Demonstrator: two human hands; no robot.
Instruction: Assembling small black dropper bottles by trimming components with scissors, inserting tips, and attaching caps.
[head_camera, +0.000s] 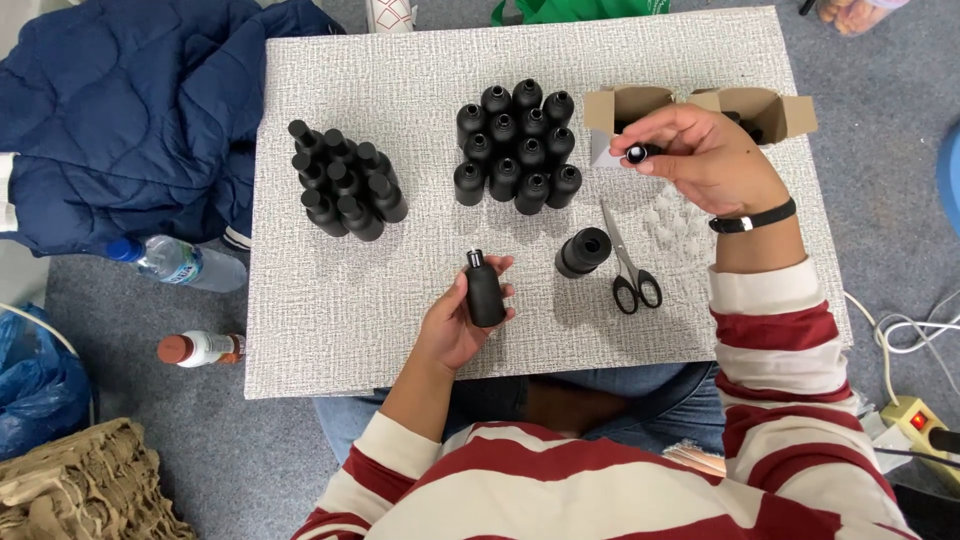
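left hand (455, 325) fingers wrap black bottle (485, 290) | right hand (700, 155) fingers pinch black cap (636, 154) | cardboard box (700, 108) open

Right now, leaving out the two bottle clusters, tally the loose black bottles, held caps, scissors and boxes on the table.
Black bottles: 2, one in the left hand, another beside the scissors
Small black cap: 1, in the right hand fingers
Scissors: 1
Cardboard box: 1
Total: 5
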